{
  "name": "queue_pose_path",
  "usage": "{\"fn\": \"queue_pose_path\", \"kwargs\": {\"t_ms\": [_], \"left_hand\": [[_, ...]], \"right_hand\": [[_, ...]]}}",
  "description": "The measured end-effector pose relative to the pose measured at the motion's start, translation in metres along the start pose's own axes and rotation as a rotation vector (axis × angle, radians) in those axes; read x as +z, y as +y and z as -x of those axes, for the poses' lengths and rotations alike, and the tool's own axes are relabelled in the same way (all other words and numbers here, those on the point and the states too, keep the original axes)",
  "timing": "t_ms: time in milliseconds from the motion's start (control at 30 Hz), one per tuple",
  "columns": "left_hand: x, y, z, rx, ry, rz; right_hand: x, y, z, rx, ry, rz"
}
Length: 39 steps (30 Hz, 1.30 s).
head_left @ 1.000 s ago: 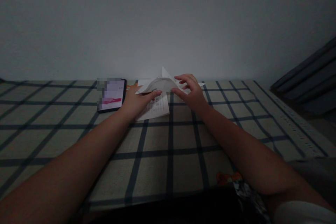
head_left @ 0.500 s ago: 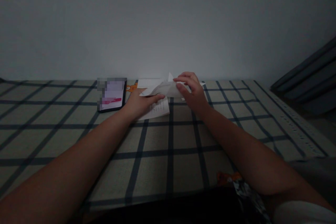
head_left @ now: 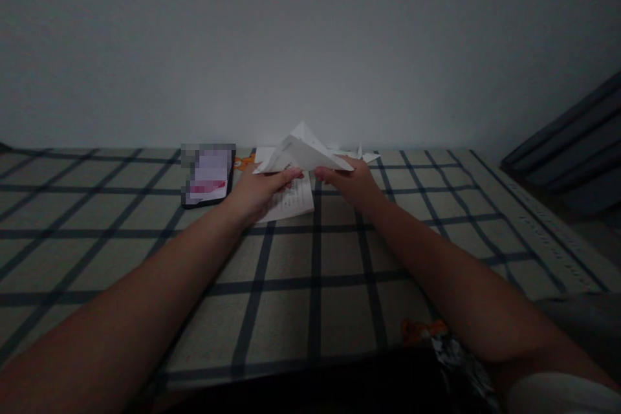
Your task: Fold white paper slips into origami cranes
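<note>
Though dim, this looks like a home: checked cloth [head_left: 291, 255] beside plain wall [head_left: 310, 45]

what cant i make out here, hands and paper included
All in the head view:
Right hand: most fingers hidden by the folded paper.
Left hand: fingers partly hidden by the same paper.
Printed sheet: text too small and dim to read.
Phone: pixel blocks mask part of it.
Grey ridged item: cut off by the right edge.

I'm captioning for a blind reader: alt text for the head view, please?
A person's left hand and right hand hold a folded white paper, peaked like a tent, above a printed sheet on a checked cloth. A lit smartphone lies beside the left hand; a plain wall behind.
</note>
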State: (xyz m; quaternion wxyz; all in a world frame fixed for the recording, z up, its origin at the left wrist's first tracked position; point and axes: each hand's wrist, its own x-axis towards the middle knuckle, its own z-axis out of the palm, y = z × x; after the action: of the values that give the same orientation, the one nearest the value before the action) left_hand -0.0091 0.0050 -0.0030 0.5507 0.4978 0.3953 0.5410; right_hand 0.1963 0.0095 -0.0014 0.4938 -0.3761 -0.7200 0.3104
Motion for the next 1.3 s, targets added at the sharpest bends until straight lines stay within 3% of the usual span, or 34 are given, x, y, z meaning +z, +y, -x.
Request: {"fn": "queue_pose_path", "kwargs": {"t_ms": [200,500,633,833,1033,1300], "left_hand": [[0.0,-0.001,0.001,-0.015,-0.02,-0.064],[0.001,0.01,0.0,0.02,0.131,-0.089],[-0.002,0.011,0.003,0.057,0.121,-0.252],[-0.003,0.005,0.001,0.04,0.014,-0.311],[-0.008,0.002,-0.005,0.18,0.101,-0.233],[-0.007,0.006,-0.003,0.13,0.143,-0.254]], "right_hand": [[-0.002,-0.001,0.0,-0.064,0.041,0.101],[-0.002,0.008,-0.005,0.059,-0.074,-0.063],[-0.002,0.012,-0.008,-0.071,0.174,-0.011],[-0.006,0.006,-0.009,-0.273,0.189,0.187],[-0.007,0.004,-0.008,-0.256,0.165,0.159],[-0.008,-0.007,-0.004,-0.374,0.15,0.197]]}}
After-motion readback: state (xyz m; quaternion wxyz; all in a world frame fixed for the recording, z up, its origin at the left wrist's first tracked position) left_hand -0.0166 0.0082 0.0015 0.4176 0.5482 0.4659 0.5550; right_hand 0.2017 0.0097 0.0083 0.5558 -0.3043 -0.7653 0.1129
